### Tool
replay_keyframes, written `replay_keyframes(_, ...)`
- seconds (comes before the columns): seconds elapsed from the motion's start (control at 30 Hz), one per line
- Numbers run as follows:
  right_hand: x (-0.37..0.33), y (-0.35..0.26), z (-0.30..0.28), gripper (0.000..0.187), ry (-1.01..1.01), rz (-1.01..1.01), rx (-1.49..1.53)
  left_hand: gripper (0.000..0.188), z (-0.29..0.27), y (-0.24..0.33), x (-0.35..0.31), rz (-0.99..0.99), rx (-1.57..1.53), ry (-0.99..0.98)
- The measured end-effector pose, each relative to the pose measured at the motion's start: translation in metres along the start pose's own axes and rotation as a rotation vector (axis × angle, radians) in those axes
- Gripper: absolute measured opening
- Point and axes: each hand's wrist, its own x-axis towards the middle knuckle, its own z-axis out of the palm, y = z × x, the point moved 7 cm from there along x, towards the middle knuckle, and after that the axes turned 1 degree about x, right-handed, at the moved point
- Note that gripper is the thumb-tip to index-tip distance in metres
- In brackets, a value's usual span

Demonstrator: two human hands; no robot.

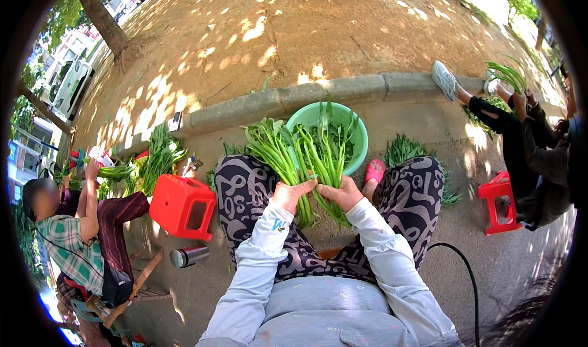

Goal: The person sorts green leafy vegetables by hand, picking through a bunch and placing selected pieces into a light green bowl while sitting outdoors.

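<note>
Over my lap, my left hand (293, 195) is closed round a bunch of long-stemmed leafy greens (274, 148), leaves pointing up and away to the left. Close beside it, my right hand (342, 194) grips a second bunch of the same greens (326, 166), fanned out to the right. The thumbs nearly meet between the bunches, and cut stem ends hang below both hands. Just beyond stands a light green plastic basin (362, 140) with more leaves inside, partly hidden by the bunches.
A red plastic stool (177, 207) and a steel flask (189, 256) lie on the left. Another red stool (499, 203) stands right. Co-workers sit on both sides handling greens. Heaps of greens (160, 157) lie left. A stone kerb (334, 91) runs behind the basin.
</note>
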Motion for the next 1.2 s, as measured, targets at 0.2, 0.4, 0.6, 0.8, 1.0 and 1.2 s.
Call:
replay_keyframes(0.2,0.000,-0.004,-0.017,0.017,0.141,0.022,0.018,0.033,-0.008,-0.007,0.003,-0.005,0.048,0.033)
replay_keyframes(0.4,-0.012,-0.048,-0.054,0.015,0.593,-0.439,-0.114,0.029,-0.021,-0.014,0.009,0.017,0.076,0.066)
replay_keyframes(0.6,-0.003,-0.002,-0.010,0.035,0.149,-0.044,-0.056,0.029,-0.009,-0.009,0.006,-0.005,0.064,0.036)
replay_keyframes(0.8,0.001,0.014,0.011,0.039,0.020,0.094,0.010,0.027,0.002,0.002,-0.003,0.035,0.055,0.027)
replay_keyframes(1.0,0.005,0.006,0.001,0.030,0.083,-0.030,0.151,0.026,-0.007,-0.013,0.005,-0.036,-0.061,-0.003)
replay_keyframes(1.2,-0.003,-0.032,-0.044,0.015,0.491,-0.177,0.152,0.031,-0.018,-0.020,0.011,-0.020,-0.010,0.028)
